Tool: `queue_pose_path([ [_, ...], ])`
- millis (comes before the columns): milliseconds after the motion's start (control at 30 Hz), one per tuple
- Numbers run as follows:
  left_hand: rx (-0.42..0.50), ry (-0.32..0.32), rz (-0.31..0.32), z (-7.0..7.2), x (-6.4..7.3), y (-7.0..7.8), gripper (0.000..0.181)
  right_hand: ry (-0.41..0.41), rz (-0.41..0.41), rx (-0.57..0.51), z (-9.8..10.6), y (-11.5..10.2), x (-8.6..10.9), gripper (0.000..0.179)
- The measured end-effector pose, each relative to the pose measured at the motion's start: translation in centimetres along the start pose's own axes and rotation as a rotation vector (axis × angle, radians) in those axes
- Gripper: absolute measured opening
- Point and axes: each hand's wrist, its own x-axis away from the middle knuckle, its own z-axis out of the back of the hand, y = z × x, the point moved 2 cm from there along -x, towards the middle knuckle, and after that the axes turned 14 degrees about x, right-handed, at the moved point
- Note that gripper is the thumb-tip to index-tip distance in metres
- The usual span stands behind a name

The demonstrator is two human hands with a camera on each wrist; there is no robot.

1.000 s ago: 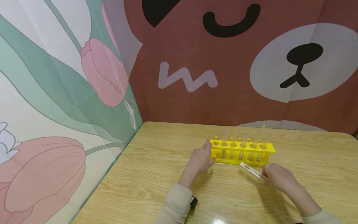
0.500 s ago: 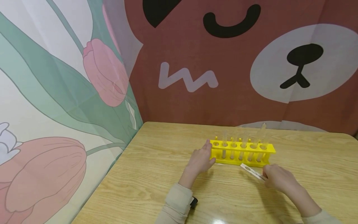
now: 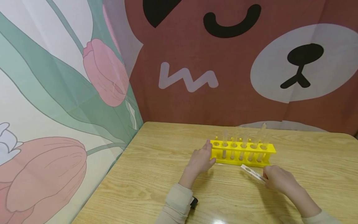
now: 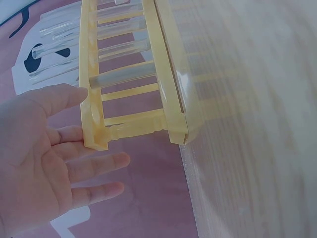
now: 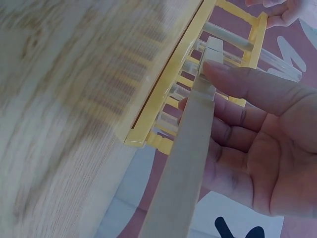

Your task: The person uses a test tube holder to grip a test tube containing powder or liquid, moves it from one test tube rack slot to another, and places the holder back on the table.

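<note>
A yellow test tube rack stands on the table with several clear test tubes in its holes. The leftmost hole has no tube in it. One tube toward the right leans and reaches higher than the others. My left hand holds the rack's left end; in the left wrist view, the thumb and nearest fingers touch its top plate, while two fingers extend free. In front of the rack's right end, my right hand grips a pale wooden test tube clamp. The clamp's holed tip points toward the rack, apart from the tubes.
The wood-grain table runs back to a cloth backdrop printed with a bear face. A flower-printed cloth hangs along the left edge. A small black object shows beside the left cuff.
The right hand and clamp have shifted very slightly toward me, away from the rack. The left hand, the rack and its tubes keep their places.
</note>
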Motion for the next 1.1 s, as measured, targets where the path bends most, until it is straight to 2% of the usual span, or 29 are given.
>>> queue_pose_path([
  [467,0.006,-0.004,0.004,-0.09,0.01,-0.01,0.059,0.031,0.005,-0.028,-0.48,0.20,0.28,0.023],
  [833,-0.008,-0.012,0.019,-0.11,-0.06,-0.08,0.061,0.018,0.000,-0.025,-0.38,0.35,0.23,0.016],
  [1100,-0.009,-0.006,0.017,-0.15,-0.09,-0.07,0.062,0.040,0.000,-0.020,-0.36,0.53,0.34,0.018],
])
